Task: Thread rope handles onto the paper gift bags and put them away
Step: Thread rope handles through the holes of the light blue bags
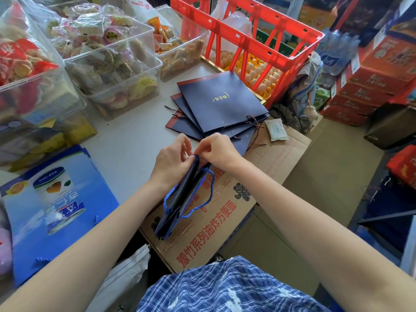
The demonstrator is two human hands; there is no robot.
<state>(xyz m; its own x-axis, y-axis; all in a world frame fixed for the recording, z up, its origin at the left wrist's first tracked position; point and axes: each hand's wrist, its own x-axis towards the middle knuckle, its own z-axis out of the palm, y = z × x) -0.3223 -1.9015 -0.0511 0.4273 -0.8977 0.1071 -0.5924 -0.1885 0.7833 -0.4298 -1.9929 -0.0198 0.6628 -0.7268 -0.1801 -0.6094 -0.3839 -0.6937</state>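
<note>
My left hand (171, 159) and right hand (218, 149) pinched the blue rope (196, 156) at the navy bag's (184, 194) top edge. I judged that a loose pinch could let the end slip back out of its hole, or a hard tug could tear the paper.

Both forearms reach forward and converge at centre. Left hand (172, 159) sits palm-in, fingers curled, fingertips pinching. Right hand (217, 149) is just beside it, knuckles up, thumb and forefinger pinched. The two sets of fingertips nearly touch.
</note>
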